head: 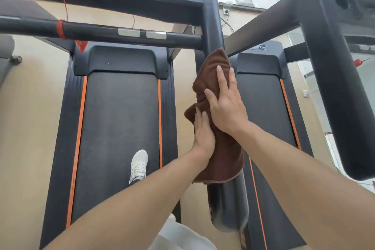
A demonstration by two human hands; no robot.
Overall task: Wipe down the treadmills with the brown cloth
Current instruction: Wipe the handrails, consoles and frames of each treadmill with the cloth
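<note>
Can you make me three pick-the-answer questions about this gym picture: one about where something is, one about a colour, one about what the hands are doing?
1. Where is the brown cloth?
A. On the floor
B. Draped over the handrail
C. On the belt

2. What colour are the stripes beside the belt?
A. Orange
B. Blue
C. Green

3. How are the hands?
A. Both fists, empty
B. Both flat, pressing the cloth
C. Both hanging free

Answers: 1 B, the cloth covers the rail. 2 A, the stripes are orange. 3 B, the left hand and right hand lie on the cloth with straight fingers.
</note>
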